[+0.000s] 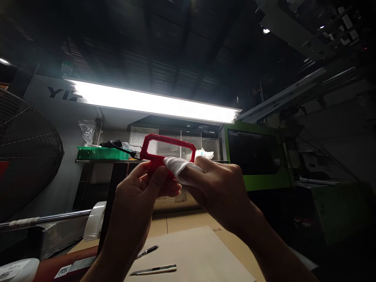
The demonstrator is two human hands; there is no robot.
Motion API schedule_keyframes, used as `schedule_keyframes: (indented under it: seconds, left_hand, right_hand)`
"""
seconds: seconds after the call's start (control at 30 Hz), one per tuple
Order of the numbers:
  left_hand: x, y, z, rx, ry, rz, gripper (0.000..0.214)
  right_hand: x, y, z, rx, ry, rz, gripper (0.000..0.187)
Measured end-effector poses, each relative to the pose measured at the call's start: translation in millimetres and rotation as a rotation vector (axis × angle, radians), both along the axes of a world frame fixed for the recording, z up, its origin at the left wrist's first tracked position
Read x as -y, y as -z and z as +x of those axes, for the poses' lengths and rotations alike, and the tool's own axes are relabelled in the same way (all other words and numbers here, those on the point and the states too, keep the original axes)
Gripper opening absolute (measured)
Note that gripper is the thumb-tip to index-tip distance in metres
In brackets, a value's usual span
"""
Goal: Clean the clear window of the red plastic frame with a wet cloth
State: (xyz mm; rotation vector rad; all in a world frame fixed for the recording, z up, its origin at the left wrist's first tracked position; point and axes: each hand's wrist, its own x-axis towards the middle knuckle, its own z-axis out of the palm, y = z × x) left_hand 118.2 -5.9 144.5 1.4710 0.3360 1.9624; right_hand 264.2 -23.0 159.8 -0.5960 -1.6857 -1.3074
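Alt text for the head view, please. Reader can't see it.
A person's left hand holds up a red frame while the right hand holds a white cloth against it. Two pen-like tools lie on a pale sheet below; behind are a bright tube light and a green machine.

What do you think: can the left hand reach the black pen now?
Probably not without letting go first: the left hand grips the red frame. Otherwise, nothing visible seems to block the black pen.
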Motion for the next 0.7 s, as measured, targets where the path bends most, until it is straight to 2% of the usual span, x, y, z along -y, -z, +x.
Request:
schedule_keyframes:
  seconds: [0.07, 0.17, 0.27, 0.5, 0.6, 0.7]
  left_hand:
    - [-1.4, 0.5, -0.7, 0.008, 0.0, 0.001, 0.024]
    - [-3.7, 0.5, -0.3, 0.015, -0.001, 0.002, 0.025]
    - [-5.1, 0.5, 0.9, 0.012, -0.007, 0.003, 0.027]
    - [-3.7, 3.2, 1.4, 0.012, 0.011, 0.001, 0.027]
    - [-6.3, 4.7, 0.4, 0.008, -0.001, 0.005, 0.027]
    - [-8.7, 5.3, -1.4, -0.009, -0.004, 0.012, 0.027]
  right_hand:
    - [1.4, 0.6, 3.0, -0.009, -0.071, -0.031, 0.027]
    - [2.9, 0.1, 5.2, -0.052, -0.107, 0.039, 0.034]
    - [3.3, -1.8, 3.0, -0.07, -0.031, 0.135, 0.033]
    - [2.2, -8.5, -2.6, -0.072, 0.189, 0.189, 0.021]
    - [2.8, -12.4, 1.8, -0.167, 0.199, 0.202, 0.025]
    - [6.4, -12.0, 7.2, -0.274, 0.096, 0.143, 0.026]
